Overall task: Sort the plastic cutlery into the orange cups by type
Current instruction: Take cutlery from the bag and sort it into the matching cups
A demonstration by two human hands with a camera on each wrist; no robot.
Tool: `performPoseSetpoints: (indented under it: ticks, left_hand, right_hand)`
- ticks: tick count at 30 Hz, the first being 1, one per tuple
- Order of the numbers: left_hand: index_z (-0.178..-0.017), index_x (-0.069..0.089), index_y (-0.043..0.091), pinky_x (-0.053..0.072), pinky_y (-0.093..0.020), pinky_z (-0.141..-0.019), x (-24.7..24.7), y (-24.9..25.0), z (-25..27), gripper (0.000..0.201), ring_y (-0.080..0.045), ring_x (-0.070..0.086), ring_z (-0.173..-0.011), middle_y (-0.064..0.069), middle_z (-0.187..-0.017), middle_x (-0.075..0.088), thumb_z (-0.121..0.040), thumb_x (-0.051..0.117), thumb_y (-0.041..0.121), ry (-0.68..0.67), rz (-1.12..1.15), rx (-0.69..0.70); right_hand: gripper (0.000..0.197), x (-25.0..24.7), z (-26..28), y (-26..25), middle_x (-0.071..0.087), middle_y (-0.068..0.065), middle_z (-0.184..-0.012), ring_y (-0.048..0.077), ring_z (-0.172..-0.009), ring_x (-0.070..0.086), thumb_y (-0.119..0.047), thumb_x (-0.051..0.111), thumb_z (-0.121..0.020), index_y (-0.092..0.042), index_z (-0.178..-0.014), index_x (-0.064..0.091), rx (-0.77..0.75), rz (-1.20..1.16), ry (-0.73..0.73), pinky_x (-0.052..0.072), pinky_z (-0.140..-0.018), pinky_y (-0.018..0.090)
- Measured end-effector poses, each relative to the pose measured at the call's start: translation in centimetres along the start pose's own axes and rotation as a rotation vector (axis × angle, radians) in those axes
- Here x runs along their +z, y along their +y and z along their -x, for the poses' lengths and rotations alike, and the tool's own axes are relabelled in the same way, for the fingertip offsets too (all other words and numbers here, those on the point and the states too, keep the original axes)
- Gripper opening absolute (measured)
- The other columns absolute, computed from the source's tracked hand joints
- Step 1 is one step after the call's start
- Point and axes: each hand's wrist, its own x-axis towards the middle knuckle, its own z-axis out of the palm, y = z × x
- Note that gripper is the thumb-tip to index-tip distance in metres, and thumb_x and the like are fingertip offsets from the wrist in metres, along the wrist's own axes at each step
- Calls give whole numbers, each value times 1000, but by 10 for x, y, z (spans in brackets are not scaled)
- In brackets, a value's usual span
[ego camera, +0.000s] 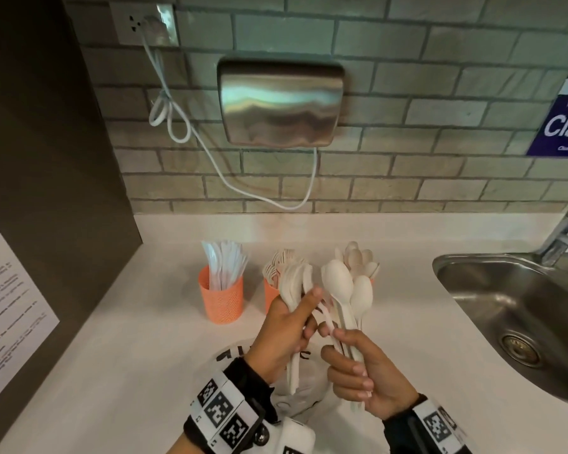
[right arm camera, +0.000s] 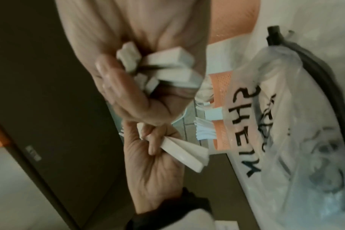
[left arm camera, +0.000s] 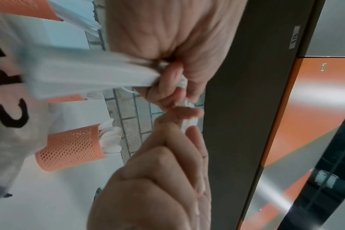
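Observation:
My left hand (ego camera: 304,317) grips a bunch of white plastic forks (ego camera: 292,280) by the handles, held above the counter. Right beside it, my right hand (ego camera: 341,350) grips a bunch of white spoons (ego camera: 340,285) with the bowls pointing up. The fingertips of both hands meet around one handle between the bunches. Behind them stand three orange cups: the left cup (ego camera: 222,301) holds knives, the middle cup (ego camera: 270,294) holds forks, and the right cup (left arm camera: 69,147) holds spoons. In the head view the right cup is mostly hidden. The right wrist view shows the handle ends (right arm camera: 167,62) in my fist.
A clear plastic bag (ego camera: 297,399) with black lettering lies on the white counter under my hands. A steel sink (ego camera: 505,309) and tap (ego camera: 563,239) are at the right. A metal dispenser (ego camera: 279,103) and white cable hang on the tiled wall. A dark cabinet (ego camera: 46,158) stands left.

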Motion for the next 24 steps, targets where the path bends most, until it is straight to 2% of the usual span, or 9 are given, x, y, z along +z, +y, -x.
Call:
performPoseSetpoints:
  ticks: [2,5,8,12,16,18,20,22,24]
  left_hand:
    - [-91,58,7,22,-12,-32,-1,-2,-2,20,-3,37,-37,-1,-52,45,-90,54,27,35,65,0]
    - [-97,59,6,23,-11,-32,-1,-8,-1,13,-2,39,-40,3,-54,50,-91,54,17,9,102,-24]
    - [-91,57,7,26,-13,-33,-4,-14,-3,14,-2,39,-38,5,-48,50,-94,49,18,88,153,-73]
    - [-86,60,9,38,-18,-43,-6,-18,-6,24,-7,51,-45,-2,-60,60,-97,44,24,243,178,-72]
    - [-78,55,11,42,-26,-60,-15,-19,-9,27,-16,52,-60,-1,-55,60,-97,41,23,363,337,-128]
    - [-79,53,12,48,-27,-59,-20,-20,-10,24,-15,52,-56,-3,-54,52,-98,40,20,352,453,-191]
    - [-78,52,14,48,-25,-53,-24,-21,-13,22,-10,45,-43,1,-46,40,-98,42,18,332,506,-238]
    - [-72,47,14,39,-18,-39,-29,-24,-16,25,-6,34,-34,5,-40,33,-96,46,19,320,425,-261]
    - [-64,43,14,33,-16,-35,-33,-26,-18,33,-5,32,-32,6,-40,34,-95,49,25,286,263,-267]
  right_hand:
    - [21,5,1,2,38,-4,-41,2,-25,28,-28,64,-75,-10,-78,53,-43,148,196,26,-27,13]
    - [22,12,3,7,40,0,-45,5,-27,24,-28,61,-84,-8,-83,53,-119,414,381,24,-30,12]
    - [12,16,5,11,54,0,-51,8,-27,30,-26,51,-90,-19,-97,59,-213,740,454,27,-31,15]
    - [21,12,6,21,67,5,-65,8,-31,39,-22,48,-94,-37,-109,50,-296,992,562,34,-35,16]
    - [19,0,10,29,66,-8,-59,14,-50,52,-27,52,-92,-22,-110,57,-363,1238,689,38,-51,13]
    - [16,-7,12,30,60,-2,-52,9,-49,51,-27,54,-91,-16,-102,60,-404,1342,749,38,-52,18]
    - [16,-9,14,29,54,5,-52,12,-47,45,-33,58,-88,-17,-91,59,-442,1409,799,34,-50,23]
    - [25,-8,15,26,53,9,-54,10,-47,42,-45,60,-82,-20,-80,57,-456,1391,804,30,-48,20]
    - [33,-7,16,25,54,8,-55,8,-46,42,-55,57,-76,-22,-72,53,-450,1331,800,31,-48,18]
